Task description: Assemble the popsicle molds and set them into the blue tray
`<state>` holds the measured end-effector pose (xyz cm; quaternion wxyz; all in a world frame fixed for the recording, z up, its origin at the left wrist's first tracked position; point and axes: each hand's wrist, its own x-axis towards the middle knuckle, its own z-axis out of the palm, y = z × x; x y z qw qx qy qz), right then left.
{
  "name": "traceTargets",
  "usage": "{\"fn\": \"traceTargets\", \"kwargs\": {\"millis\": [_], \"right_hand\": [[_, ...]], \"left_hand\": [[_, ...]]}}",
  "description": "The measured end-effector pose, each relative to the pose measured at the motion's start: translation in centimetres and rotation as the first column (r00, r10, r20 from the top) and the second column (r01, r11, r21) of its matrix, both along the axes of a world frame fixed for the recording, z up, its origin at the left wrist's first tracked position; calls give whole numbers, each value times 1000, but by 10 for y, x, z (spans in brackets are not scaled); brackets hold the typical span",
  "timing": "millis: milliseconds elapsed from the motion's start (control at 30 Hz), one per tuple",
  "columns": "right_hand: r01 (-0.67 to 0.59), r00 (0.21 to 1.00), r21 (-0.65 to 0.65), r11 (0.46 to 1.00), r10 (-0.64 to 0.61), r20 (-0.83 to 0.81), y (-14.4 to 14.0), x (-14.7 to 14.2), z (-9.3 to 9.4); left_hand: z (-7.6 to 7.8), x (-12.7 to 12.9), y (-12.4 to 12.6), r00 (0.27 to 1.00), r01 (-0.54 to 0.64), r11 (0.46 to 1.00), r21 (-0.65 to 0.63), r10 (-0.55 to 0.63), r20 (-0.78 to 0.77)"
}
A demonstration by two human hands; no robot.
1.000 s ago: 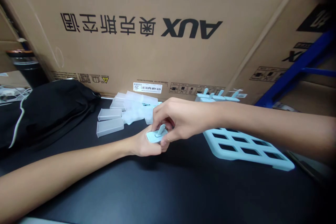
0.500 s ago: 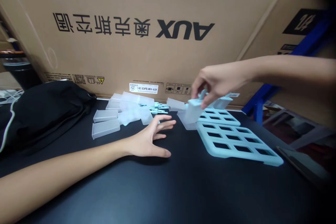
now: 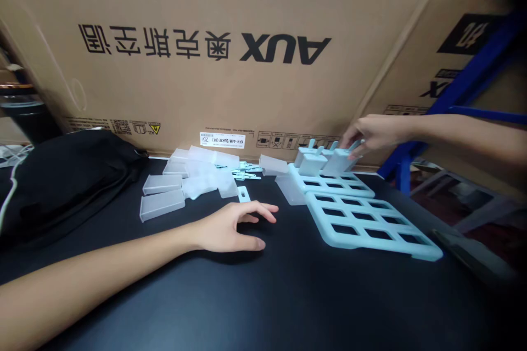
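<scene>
My right hand (image 3: 362, 134) is at the back right, its fingers closed around the stick handle of a frosted popsicle mold (image 3: 341, 162). That mold stands upright in the back light-blue rack (image 3: 337, 186), with several capped molds such as this popsicle mold (image 3: 312, 164) to its left. My left hand (image 3: 230, 227) rests low over the table with thumb and fingers apart, holding nothing. Just beyond it lies a small light-blue lid piece (image 3: 244, 193). Loose clear mold cups (image 3: 162, 205) and a pile of light-blue sticks (image 3: 247, 170) lie farther back.
A second light-blue rack (image 3: 370, 227) with rectangular holes lies in front of the back one. Large cardboard boxes (image 3: 206, 88) wall off the rear. A black cloth bag (image 3: 69, 175) sits at left, with a dark tumbler (image 3: 27, 120) behind it. A blue metal frame (image 3: 448, 104) rises at right.
My right hand has moved right and back, from a mold it held above the rack's left side to one at the right. My left hand has drawn slightly nearer, its fingers more curled.
</scene>
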<state>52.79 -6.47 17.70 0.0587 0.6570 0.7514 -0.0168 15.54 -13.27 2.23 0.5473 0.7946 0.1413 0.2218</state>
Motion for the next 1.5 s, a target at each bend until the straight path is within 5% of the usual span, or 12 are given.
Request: {"fn": "traceTargets", "kwargs": {"millis": [100, 700, 833, 933, 1100, 1167, 1233, 1333, 1400, 1500], "right_hand": [[-85, 987, -189, 978, 108, 118, 7, 3, -8], [-34, 996, -156, 987, 46, 77, 6, -13, -14], [-56, 994, -143, 988, 68, 84, 2, -13, -13], [-92, 990, -128, 988, 104, 92, -1, -14, -14], [-118, 982, -147, 982, 137, 128, 0, -16, -12], [-151, 971, -66, 986, 161, 177, -1, -19, -6], [-241, 950, 175, 955, 196, 242, -4, -28, 0], [-399, 912, 464, 791, 290, 291, -15, -54, -2], [-518, 852, 389, 762, 421, 310, -22, -78, -15], [-661, 710, 76, 746, 589, 387, -25, -109, -47]], "left_hand": [[2, 0, 0, 1000, 14, 1000, 5, -14, -11], [8, -1, -3, 998, 37, 996, 77, -33, -46], [6, -1, -5, 999, 15, 977, 212, -6, -44], [2, 1, -12, 993, -75, 871, 485, 110, -44], [-3, 3, -28, 908, -149, 468, 871, 413, -66], [-3, 4, -31, 856, -145, 381, 913, 511, -77], [-4, 4, -32, 810, -135, 352, 926, 578, -102], [-3, 5, -31, 791, -101, 371, 923, 593, -152], [-2, 6, -31, 806, -74, 404, 912, 562, -184], [-1, 6, -31, 808, -68, 419, 905, 555, -196]]}}
